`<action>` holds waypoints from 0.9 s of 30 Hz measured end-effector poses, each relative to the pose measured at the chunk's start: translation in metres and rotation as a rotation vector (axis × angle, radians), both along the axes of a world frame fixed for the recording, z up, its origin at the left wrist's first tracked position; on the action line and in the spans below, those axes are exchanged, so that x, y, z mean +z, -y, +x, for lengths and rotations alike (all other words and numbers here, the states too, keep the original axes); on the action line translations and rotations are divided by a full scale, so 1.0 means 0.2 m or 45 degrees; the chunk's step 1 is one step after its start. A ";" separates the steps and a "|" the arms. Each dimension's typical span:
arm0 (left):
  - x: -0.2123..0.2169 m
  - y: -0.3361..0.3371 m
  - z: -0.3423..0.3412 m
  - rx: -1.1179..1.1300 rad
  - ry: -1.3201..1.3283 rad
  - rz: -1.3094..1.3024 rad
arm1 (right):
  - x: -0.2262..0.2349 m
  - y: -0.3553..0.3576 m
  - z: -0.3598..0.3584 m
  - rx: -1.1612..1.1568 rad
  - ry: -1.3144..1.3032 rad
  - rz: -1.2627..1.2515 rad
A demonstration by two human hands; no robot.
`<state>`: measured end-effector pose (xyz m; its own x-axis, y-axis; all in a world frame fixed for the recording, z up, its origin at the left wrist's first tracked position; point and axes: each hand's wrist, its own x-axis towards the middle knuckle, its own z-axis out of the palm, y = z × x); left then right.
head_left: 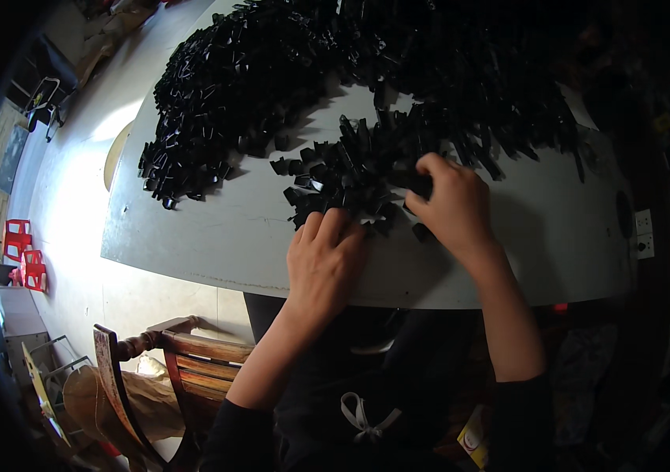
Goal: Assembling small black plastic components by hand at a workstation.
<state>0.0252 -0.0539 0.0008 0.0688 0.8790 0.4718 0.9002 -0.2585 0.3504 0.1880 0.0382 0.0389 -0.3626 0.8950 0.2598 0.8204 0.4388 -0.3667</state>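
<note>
Head view: the only view, looking down past both forearms onto a pale grey counter [209, 228] with black pieces spread over it.
Left hand [319, 263]: at the near edge of the small pile, back of the hand up, fingers bent downward (their tips are lost among the pieces); whether they grip anything, the note-taker cannot tell.
Right hand [458, 206]: at the right side of the same pile, thumb and fingers closed on a dark piece [415, 184], its outline partly covered by the hand.
Small pile [343, 169]: short, angular black pieces, some with a glossy face, jumbled in front of the person, between and just beyond the two hands.
Left heap [229, 94]: a much larger mass of similar black pieces, at the far left of the counter.
Far-right spread [492, 134]: longer, strip-like black pieces, fading into shadow toward the far side.
Floor [68, 197]: light tiles, brightly lit to the left; two red stools [34, 271] stand there.
Near left: a wooden chair [205, 354] with a slatted section, below the counter's edge, beside brown cloth [127, 405].
Clothing: dark sleeves, white drawstring [362, 421] tied in a bow.
</note>
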 end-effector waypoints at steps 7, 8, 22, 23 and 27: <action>0.01 -0.02 0.03 -0.112 0.011 0.037 | -0.04 0.34 0.17 -0.025 -1.188 -0.881; 0.02 -0.01 0.04 -0.116 0.011 0.035 | -0.07 0.38 0.18 0.013 -1.213 -0.840; 0.15 0.24 -0.01 -0.452 0.953 -0.267 | -0.05 0.60 0.22 0.337 -1.358 -0.638; 0.15 0.24 -0.01 -0.466 0.929 -0.237 | -0.04 0.60 0.23 0.332 -1.327 -0.642; 0.16 0.25 -0.04 -0.530 0.901 -0.244 | 0.01 0.59 0.24 0.409 -0.929 -0.402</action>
